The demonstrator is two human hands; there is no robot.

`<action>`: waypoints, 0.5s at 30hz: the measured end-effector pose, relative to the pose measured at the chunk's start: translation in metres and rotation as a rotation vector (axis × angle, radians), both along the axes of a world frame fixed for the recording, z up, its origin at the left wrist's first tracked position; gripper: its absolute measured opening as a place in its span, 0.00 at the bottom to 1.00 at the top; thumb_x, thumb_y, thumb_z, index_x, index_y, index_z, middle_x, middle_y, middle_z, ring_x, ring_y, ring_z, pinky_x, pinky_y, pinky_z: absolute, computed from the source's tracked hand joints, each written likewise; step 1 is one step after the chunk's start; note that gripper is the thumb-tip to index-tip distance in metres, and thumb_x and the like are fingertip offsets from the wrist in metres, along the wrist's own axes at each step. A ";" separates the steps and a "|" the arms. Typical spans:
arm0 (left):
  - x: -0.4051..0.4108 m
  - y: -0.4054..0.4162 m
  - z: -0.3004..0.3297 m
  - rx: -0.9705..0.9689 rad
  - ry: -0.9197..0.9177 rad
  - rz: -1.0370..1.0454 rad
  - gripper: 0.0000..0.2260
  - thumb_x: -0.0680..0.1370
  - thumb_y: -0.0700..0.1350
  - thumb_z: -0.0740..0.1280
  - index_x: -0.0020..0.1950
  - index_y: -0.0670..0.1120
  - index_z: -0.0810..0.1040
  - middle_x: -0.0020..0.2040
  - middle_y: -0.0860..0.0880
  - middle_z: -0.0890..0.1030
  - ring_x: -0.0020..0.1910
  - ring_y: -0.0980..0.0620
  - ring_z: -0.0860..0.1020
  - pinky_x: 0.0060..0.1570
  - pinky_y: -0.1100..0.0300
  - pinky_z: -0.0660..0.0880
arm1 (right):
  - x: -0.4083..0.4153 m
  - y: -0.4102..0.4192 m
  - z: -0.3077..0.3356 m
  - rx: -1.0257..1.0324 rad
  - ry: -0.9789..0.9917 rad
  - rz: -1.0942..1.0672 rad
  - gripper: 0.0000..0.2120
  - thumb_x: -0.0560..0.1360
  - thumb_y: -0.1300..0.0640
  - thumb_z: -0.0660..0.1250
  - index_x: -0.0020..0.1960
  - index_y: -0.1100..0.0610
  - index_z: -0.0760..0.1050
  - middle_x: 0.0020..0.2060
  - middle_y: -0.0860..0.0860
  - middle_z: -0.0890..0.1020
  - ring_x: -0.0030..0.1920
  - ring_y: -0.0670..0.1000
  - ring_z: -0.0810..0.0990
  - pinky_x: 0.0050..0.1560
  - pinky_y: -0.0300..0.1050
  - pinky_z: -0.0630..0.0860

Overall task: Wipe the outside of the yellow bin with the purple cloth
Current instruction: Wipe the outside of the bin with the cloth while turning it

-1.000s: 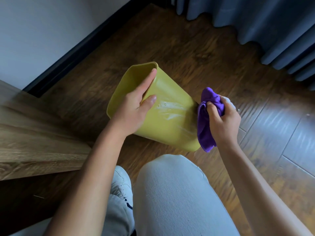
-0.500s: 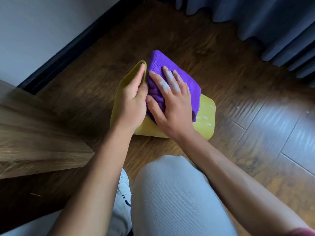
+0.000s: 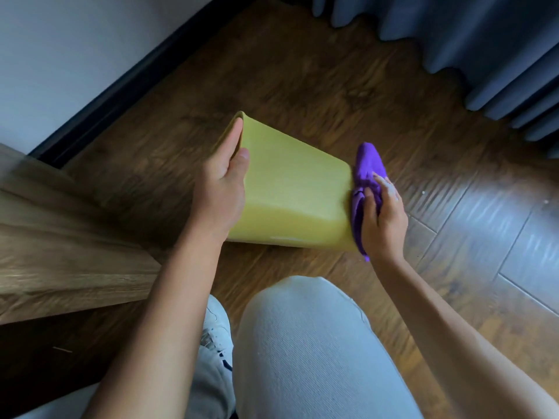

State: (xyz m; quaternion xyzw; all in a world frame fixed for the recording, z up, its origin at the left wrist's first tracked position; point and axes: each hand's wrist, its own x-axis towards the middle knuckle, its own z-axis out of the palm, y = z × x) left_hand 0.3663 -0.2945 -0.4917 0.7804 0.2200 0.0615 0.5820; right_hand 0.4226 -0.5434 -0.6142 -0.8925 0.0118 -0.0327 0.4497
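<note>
Left hand [image 3: 222, 189]: grasps the open rim of the yellow bin [image 3: 290, 189], thumb on the outside.
Right hand [image 3: 382, 220]: clenched on the purple cloth [image 3: 364, 176], pressing it against the bin's base end.
Bin: centre frame, tipped sideways over the wooden floor [image 3: 332, 80].

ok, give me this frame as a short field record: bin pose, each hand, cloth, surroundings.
bin: yellow bin tipped on its side over the wood floor, rim toward the wall
left hand: left hand grips the rim end, thumb on the outer wall, fingers along the rim
right hand: right hand holds the purple cloth
cloth: bunched, pressed against the bin's base end
surroundings: blue curtain far right, wooden furniture at left
person: crouched, knee in grey trousers below the bin
</note>
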 end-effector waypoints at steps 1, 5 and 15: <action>0.001 -0.001 0.000 0.006 0.002 0.004 0.20 0.87 0.46 0.56 0.79 0.56 0.64 0.65 0.62 0.76 0.59 0.70 0.76 0.60 0.68 0.75 | -0.005 0.004 0.006 0.038 -0.017 0.003 0.24 0.80 0.45 0.57 0.67 0.58 0.78 0.67 0.53 0.81 0.72 0.54 0.75 0.72 0.54 0.70; 0.010 -0.007 -0.008 0.096 -0.018 0.043 0.22 0.84 0.51 0.57 0.79 0.57 0.64 0.75 0.56 0.71 0.71 0.59 0.71 0.71 0.55 0.70 | -0.023 0.058 0.042 0.115 -0.158 0.237 0.19 0.83 0.50 0.59 0.65 0.60 0.78 0.65 0.49 0.81 0.74 0.53 0.73 0.74 0.47 0.69; 0.017 -0.006 -0.004 0.111 0.008 0.025 0.21 0.86 0.46 0.57 0.80 0.54 0.64 0.76 0.54 0.70 0.72 0.59 0.70 0.72 0.61 0.67 | 0.022 0.070 0.038 -0.169 -0.174 0.267 0.25 0.79 0.40 0.61 0.70 0.53 0.76 0.73 0.51 0.77 0.76 0.56 0.70 0.75 0.63 0.64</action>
